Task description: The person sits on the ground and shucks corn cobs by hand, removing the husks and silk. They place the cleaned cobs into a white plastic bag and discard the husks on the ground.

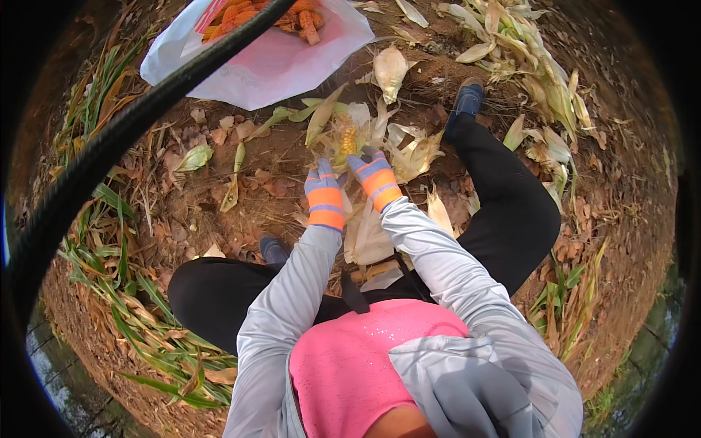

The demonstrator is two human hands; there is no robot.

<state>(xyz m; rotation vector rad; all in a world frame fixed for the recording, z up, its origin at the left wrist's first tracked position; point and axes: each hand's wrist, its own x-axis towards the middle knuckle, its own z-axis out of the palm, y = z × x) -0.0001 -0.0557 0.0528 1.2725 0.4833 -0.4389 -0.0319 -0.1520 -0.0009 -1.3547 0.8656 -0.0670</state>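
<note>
Between my two gloved hands is an ear of corn (348,140), its yellow kernels bare along the upper side and pale husk (324,117) spread around it. My left hand (325,189), in a grey and orange work glove, grips the husk at the ear's lower left. On the right side, the gloved fingers of my right hand (374,174) are closed at the ear's lower end, also on husk. The fingertips are partly hidden by the leaves. Loose dry husks (416,153) lie just right of my right hand, and more husk (368,235) lies below my wrists.
Beyond my hands stands an open white sack (263,82) holding several orange-yellow husked ears (241,19). An unopened ear in its husk (390,71) lies right of it. Cut corn stalks (539,71) are heaped at right, green leaves (131,295) at left. A black strap (148,117) crosses the view.
</note>
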